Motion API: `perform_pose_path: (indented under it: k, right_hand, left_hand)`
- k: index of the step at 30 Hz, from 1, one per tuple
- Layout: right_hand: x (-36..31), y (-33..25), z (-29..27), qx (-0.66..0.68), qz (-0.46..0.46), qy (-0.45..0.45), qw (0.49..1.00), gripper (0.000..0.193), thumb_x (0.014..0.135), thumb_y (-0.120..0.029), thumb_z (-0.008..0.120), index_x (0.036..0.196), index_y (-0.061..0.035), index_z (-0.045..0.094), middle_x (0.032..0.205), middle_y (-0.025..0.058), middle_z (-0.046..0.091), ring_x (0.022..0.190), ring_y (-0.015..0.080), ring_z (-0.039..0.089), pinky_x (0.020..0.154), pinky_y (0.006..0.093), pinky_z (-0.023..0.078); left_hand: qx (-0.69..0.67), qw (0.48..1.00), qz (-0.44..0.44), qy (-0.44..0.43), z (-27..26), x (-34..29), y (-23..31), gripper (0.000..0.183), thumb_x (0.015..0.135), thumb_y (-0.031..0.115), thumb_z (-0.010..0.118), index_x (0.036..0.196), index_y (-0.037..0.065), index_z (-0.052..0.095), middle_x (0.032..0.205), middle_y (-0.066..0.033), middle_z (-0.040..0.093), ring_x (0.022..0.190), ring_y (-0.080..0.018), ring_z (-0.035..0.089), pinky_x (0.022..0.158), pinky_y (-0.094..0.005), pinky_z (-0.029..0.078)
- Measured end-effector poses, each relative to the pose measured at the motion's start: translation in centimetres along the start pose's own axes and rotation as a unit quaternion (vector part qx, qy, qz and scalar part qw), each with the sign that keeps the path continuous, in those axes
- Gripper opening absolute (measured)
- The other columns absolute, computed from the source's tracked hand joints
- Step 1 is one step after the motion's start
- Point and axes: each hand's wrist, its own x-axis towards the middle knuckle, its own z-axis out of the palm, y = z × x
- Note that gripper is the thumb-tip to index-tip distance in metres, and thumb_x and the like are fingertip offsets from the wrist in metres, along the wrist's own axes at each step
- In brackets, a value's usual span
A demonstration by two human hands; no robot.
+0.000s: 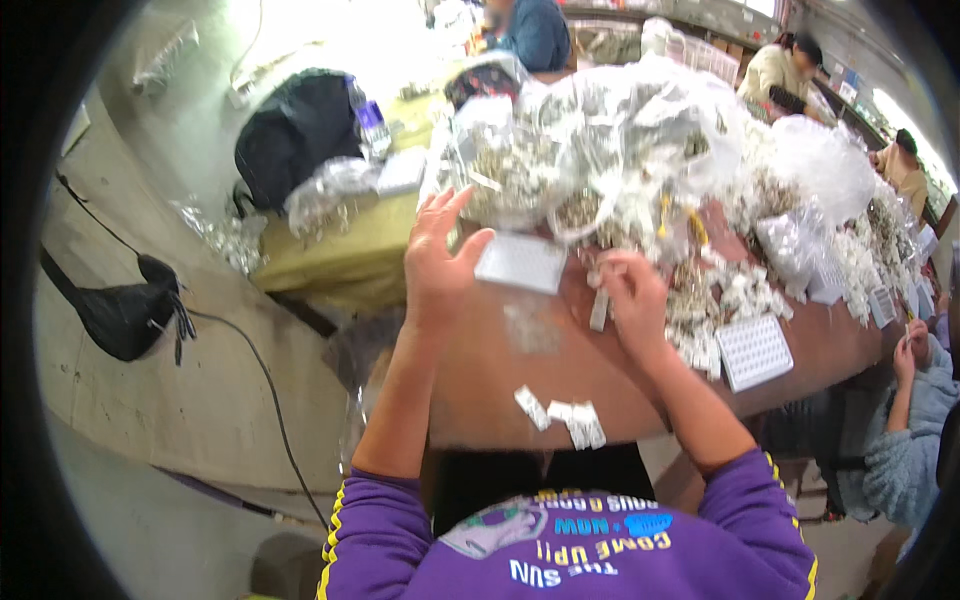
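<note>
My left hand [440, 262] is raised over the table's left side, thumb and fingers spread, holding nothing. Beside its thumb lies a flat white card or tray [522, 263]. My right hand [634, 303] is pinched closed at the fingertips, with a narrow white tag [599, 310] just under them. It seems to hang from the pinch; motion blurs the detail. Between my hands lies a small patch of clear plastic pieces [532, 328]. Near the table's front edge are a single white tag [532, 408] and several overlapping ones [580, 425].
Heaped clear bags [640, 120] of small parts cover the back of the brown table [480, 390]. Loose white tags [745, 290] and a white card with rows of marks [755, 352] lie right. A black bag [298, 135] stands left. Other people sit right and behind.
</note>
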Motion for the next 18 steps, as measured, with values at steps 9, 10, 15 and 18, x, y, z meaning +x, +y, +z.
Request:
perform_pose_path:
  k: [9,10,15,18]
  right_hand:
    - [-0.5,-0.5,-0.2,0.009,0.023,0.003,1.0,0.013,0.09,-0.01,0.063,0.099,-0.0005,0.064,0.092,0.0103,0.065,0.075,0.0171,0.068,0.068,0.0284,0.05]
    - [-0.5,-0.6,-0.3,0.007,0.023,0.006,1.0,0.013,0.09,-0.01,0.063,0.099,-0.0006,0.064,0.093,0.0103,0.065,0.075,0.0173,0.068,0.069,0.0284,0.05]
    - [0.2,-0.7,-0.7,-0.016,0.041,0.033,0.998,0.012,0.09,-0.009,0.062,0.097,0.0004,0.064,0.091,0.0105,0.065,0.074,0.0169,0.068,0.066,0.0283,0.05]
    - [0.2,-0.2,-0.9,-0.003,0.034,0.041,0.999,0.012,0.093,-0.009,0.059,0.101,-0.0007,0.063,0.088,0.0075,0.066,0.074,0.0121,0.066,0.065,0.0237,0.047]
  left_hand:
    - [-0.058,0.951,0.043,-0.3,-3.0,-15.0,2.7,0.068,0.061,0.014,0.084,0.126,0.016,0.06,0.136,-0.0144,0.051,0.125,-0.032,0.049,0.103,-0.0403,0.043]
    - [-0.048,0.941,0.067,-0.329,-2.9,-15.5,3.7,0.07,0.06,0.017,0.084,0.125,0.017,0.06,0.139,-0.014,0.047,0.128,-0.033,0.045,0.105,-0.0421,0.041]
    - [-0.024,0.897,0.182,-0.401,0.7,-16.2,6.5,0.057,0.068,0.028,0.079,0.122,0.023,0.061,0.14,-0.0115,0.044,0.129,-0.0339,0.039,0.103,-0.0463,0.036]
    - [-0.046,0.898,0.211,-0.383,4.1,-16.1,6.4,0.047,0.072,0.025,0.075,0.117,0.018,0.061,0.128,-0.0102,0.05,0.122,-0.0318,0.042,0.1,-0.0452,0.038]
